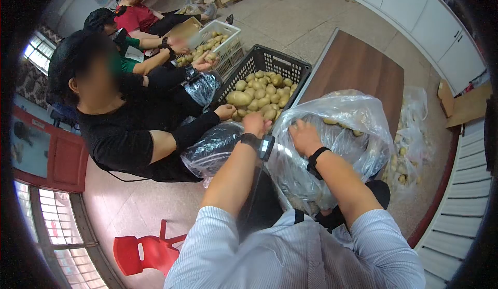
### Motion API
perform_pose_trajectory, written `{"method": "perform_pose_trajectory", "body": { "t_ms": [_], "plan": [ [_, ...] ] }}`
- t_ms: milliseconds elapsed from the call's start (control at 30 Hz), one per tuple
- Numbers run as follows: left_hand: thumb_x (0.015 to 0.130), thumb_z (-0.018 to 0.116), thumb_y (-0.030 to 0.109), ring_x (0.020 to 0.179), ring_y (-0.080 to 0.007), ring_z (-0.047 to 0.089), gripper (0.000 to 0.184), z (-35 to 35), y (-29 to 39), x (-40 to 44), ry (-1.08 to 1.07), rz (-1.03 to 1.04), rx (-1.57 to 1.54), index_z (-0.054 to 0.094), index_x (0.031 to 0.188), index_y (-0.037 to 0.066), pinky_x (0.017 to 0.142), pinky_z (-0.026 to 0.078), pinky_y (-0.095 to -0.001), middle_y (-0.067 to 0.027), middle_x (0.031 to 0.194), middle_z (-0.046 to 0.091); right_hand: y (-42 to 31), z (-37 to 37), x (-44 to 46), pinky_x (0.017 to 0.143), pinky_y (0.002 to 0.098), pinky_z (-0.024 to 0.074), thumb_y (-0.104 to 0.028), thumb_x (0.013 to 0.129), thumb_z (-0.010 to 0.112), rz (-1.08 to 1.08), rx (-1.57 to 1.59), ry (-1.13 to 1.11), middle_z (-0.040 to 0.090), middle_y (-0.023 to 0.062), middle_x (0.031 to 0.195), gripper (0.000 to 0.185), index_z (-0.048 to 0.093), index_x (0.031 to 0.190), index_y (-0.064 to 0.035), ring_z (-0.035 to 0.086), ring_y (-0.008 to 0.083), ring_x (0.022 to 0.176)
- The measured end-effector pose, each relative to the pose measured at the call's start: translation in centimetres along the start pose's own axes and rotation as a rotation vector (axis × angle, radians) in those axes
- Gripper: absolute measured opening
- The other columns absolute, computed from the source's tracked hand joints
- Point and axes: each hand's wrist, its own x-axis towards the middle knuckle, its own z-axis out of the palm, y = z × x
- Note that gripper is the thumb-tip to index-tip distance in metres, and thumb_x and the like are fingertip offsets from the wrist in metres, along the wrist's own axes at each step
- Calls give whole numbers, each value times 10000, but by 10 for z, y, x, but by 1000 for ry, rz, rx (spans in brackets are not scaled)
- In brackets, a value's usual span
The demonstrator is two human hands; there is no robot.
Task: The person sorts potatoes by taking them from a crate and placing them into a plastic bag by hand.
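My left hand (256, 125), with a dark watch on the wrist, is at the near edge of the black crate (224, 87), beside the potatoes (262, 93) heaped in it. Its fingers are curled, and what they hold, if anything, is hidden. My right hand (305, 136) has bent fingers closed on the rim of a large clear plastic bag (332, 156). A few potatoes (358, 132) show inside the bag, behind its folds. The bag stands in front of me, between my arms.
Left of the crate sits a co-worker in black (129, 128), one hand (225, 112) at the potatoes. Farther back, other people sit by a white crate (236, 42) of potatoes. A brown tabletop (358, 66), bagged potatoes (407, 159) and a red stool (142, 255) stand around.
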Motion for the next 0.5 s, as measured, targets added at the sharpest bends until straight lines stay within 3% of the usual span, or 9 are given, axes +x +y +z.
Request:
{"method": "perform_pose_trajectory", "body": {
  "t_ms": [67,133,167,200,267,333,500],
  "plan": [
    [782,717,233,818,-298,624,256,2,10,-5,-55,-245,-605,616,923,45,682,510,-406,-129,869,619,7,9,-7,894,458,412,-182,862,479,13,84,15,532,98,1225,268,625,1071,-96,520,327,1084],
    [817,695,159,861,-232,608,218,-1,26,-13,-49,259,920,596,976,48,759,525,-359,-93,954,592,21,30,-19,899,462,409,-188,860,488,16,66,128,533,105,1213,248,633,1037,-91,510,327,1093],
    [817,695,159,861,-232,608,218,2,14,-11,-45,248,918,596,976,48,759,525,-359,-93,954,592,27,34,-27,904,465,406,-193,858,498,20,50,244,534,113,1201,231,640,1003,-86,500,327,1103],
    [820,696,153,861,-212,602,224,7,1,-9,-40,332,718,589,989,53,784,523,-352,-75,969,592,35,38,-38,912,469,403,-202,858,504,9,25,229,531,113,1207,225,642,990,-84,491,331,1110],
    [838,646,143,822,-208,598,192,7,31,-22,-25,-42,-170,580,988,45,725,539,-345,-81,952,583,46,35,-58,924,478,394,-206,855,512,-27,5,262,525,114,1222,214,639,976,-84,478,338,1118],
    [855,595,134,784,-204,595,165,7,72,-37,44,-305,-658,571,988,37,667,555,-339,-86,935,574,52,39,-75,929,482,389,-202,852,514,-60,30,312,522,115,1231,207,632,975,-85,475,340,1120],
    [883,508,113,722,-197,588,140,10,121,-55,23,-409,-748,556,977,22,565,576,-324,-92,904,556,70,32,-99,937,496,380,-159,846,495,40,-109,309,513,114,1250,199,608,1004,-114,504,315,1091]
  ]
}}
